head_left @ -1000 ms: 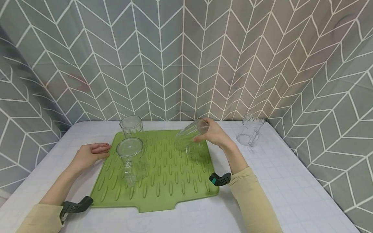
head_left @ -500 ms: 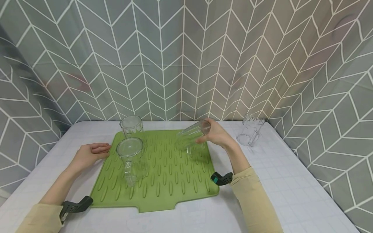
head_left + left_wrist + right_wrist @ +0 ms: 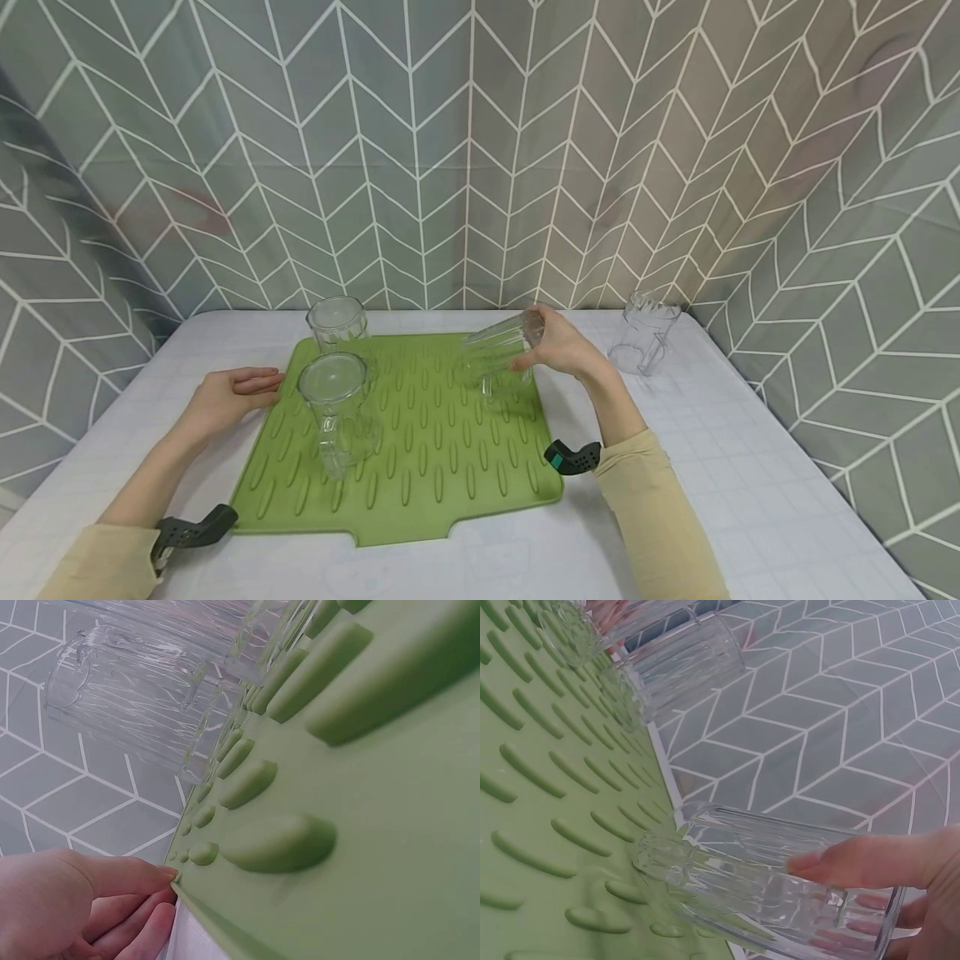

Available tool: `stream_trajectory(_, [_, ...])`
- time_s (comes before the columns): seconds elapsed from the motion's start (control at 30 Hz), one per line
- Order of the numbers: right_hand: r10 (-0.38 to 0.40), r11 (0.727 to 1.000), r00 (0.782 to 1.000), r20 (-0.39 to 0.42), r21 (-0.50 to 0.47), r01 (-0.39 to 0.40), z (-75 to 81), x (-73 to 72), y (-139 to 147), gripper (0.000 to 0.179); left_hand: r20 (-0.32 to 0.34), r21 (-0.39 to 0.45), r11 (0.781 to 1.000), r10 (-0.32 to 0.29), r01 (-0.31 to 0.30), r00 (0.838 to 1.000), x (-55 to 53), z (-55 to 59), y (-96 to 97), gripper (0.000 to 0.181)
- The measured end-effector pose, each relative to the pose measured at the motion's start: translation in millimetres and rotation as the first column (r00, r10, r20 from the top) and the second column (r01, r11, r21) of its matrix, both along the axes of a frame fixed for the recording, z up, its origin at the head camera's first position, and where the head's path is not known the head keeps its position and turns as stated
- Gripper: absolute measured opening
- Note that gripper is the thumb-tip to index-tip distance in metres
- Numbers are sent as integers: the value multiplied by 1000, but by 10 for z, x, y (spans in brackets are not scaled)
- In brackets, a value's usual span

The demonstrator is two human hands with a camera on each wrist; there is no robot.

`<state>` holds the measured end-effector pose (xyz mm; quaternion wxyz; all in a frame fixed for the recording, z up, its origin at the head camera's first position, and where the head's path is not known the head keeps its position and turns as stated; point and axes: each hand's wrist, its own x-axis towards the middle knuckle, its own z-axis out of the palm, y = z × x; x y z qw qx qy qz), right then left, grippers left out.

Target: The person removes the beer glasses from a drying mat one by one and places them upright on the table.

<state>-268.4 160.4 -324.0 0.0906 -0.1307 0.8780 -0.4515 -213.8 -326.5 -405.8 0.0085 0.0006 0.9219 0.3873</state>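
In the head view my right hand (image 3: pixel 558 342) grips a clear glass mug (image 3: pixel 495 346) by one end, above the mat's far right corner. The mug is tilted close to lying flat, its other end to the left and its handle (image 3: pixel 487 386) downward. In the right wrist view the thumb (image 3: pixel 855 859) lies along the glass, with fingers round the other side. My left hand (image 3: pixel 228 400) is at the left edge of the green drying mat (image 3: pixel 420 521); in the left wrist view its thumb and fingers pinch that edge.
Two glass mugs stand on the mat's left side, a nearer mug (image 3: pixel 333 383) and a farther mug (image 3: pixel 337 321). Another glass mug (image 3: pixel 645 333) stands on the white tabletop (image 3: pixel 750 467) at the back right. A patterned curtain (image 3: pixel 465 167) hangs behind.
My right hand has shifted slightly right, and the mug in it has tipped nearer to horizontal. The left hand and the other mugs stay where they were.
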Motion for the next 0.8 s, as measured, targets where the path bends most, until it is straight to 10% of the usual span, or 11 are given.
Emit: stream_trajectory(0.8, [25, 983, 998, -57, 185, -14, 6, 15, 118, 90, 0, 14, 1000, 4, -4, 1000, 20, 13, 11, 62])
